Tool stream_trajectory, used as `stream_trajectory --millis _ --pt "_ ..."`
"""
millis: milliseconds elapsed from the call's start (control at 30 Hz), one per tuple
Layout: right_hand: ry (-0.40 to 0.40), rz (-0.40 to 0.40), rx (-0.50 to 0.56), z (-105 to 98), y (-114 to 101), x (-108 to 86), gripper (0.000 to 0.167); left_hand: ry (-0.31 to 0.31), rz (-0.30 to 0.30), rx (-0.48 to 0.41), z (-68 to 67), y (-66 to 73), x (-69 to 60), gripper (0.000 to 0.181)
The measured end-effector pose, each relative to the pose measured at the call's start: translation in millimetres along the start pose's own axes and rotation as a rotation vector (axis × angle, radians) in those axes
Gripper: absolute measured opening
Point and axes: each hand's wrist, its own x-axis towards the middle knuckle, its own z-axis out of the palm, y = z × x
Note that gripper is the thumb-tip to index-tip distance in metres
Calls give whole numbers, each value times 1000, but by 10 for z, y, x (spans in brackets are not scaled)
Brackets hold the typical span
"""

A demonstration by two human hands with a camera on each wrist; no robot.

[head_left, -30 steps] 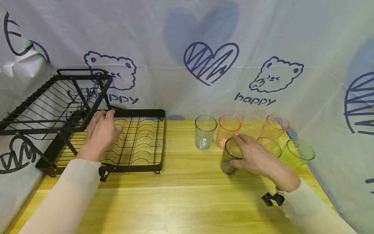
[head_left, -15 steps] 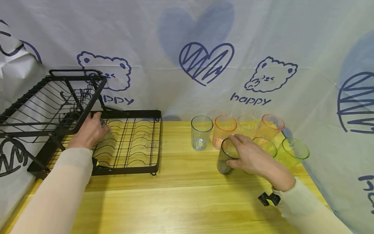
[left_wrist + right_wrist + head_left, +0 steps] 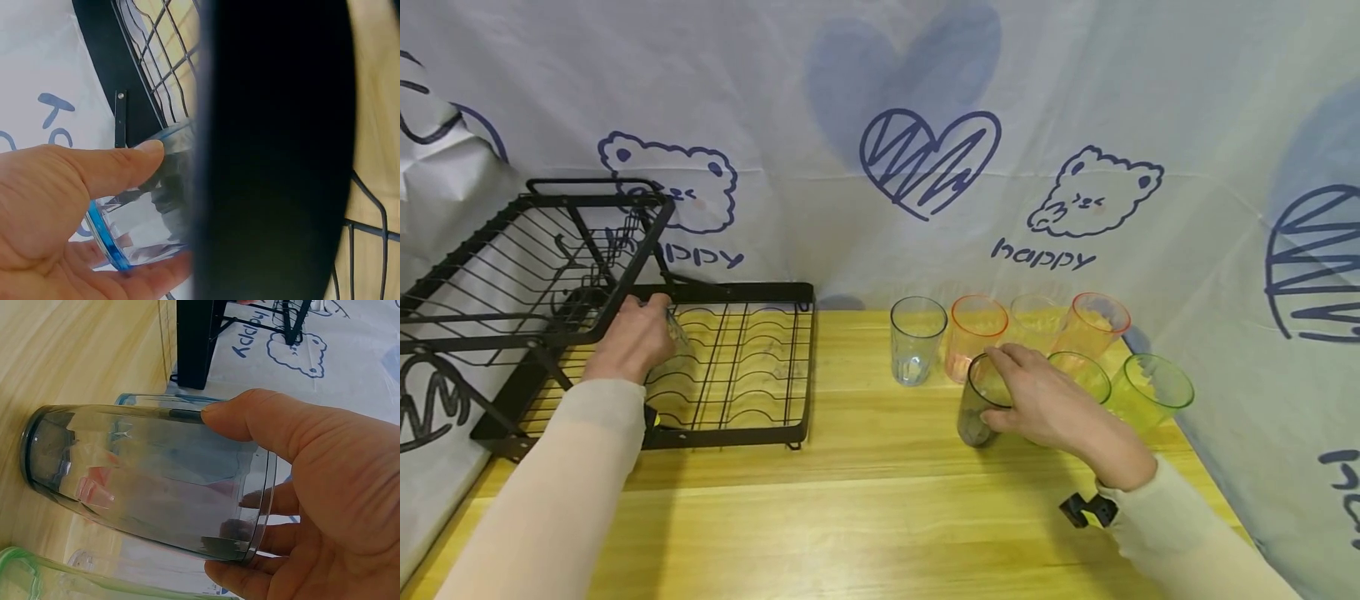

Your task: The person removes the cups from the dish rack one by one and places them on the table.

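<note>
My left hand [image 3: 631, 337] is at the left part of a black dish rack [image 3: 730, 435], close to its raised tier. It grips a clear glass with a blue band [image 3: 147, 219], tilted in the left wrist view and partly hidden there by a dark blurred bar. On the right, my right hand [image 3: 1045, 398] holds a smoky grey glass [image 3: 976, 421] near its rim, thumb on one side and fingers on the other. The grey glass stands upright at the front of a cluster of glasses. A blue-rimmed glass [image 3: 912, 367] and an orange-rimmed glass [image 3: 962, 362] stand just behind it.
Further right are a clear glass [image 3: 1033, 315], a red-rimmed glass [image 3: 1086, 329] and two green glasses, one [image 3: 1150, 400] at the far right. The rack's upper tier [image 3: 527, 325] overhangs its left side. A patterned sheet [image 3: 820, 225] hangs behind the wooden table [image 3: 850, 525].
My left hand has moved left, toward the raised tier, then shifted slightly back right with the glass. The right hand stays on the grey glass. The head view has turned slightly right.
</note>
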Motion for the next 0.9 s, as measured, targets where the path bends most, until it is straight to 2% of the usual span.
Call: stream_trajectory --millis 133,233,467,600,700,800,900 --pt "0 -1 -1 3 -6 4 87 77 64 31 21 34 -57 59" --pt "2 -2 -2 2 -12 3 87 115 73 39 24 86 -92 55" --pt "7 -3 -8 -2 -15 0 87 109 26 11 4 204 -167 60" --pt "10 -10 -11 2 -14 -1 90 104 25 -14 -11 256 -234 65" --pt "22 -9 -8 7 -15 -9 96 120 47 -53 -12 320 -300 70" --pt "70 -10 -3 18 -22 -17 97 152 70 -90 -4 413 -392 72" --pt "162 -32 14 39 -53 -12 88 202 77 -117 7 524 -497 73"
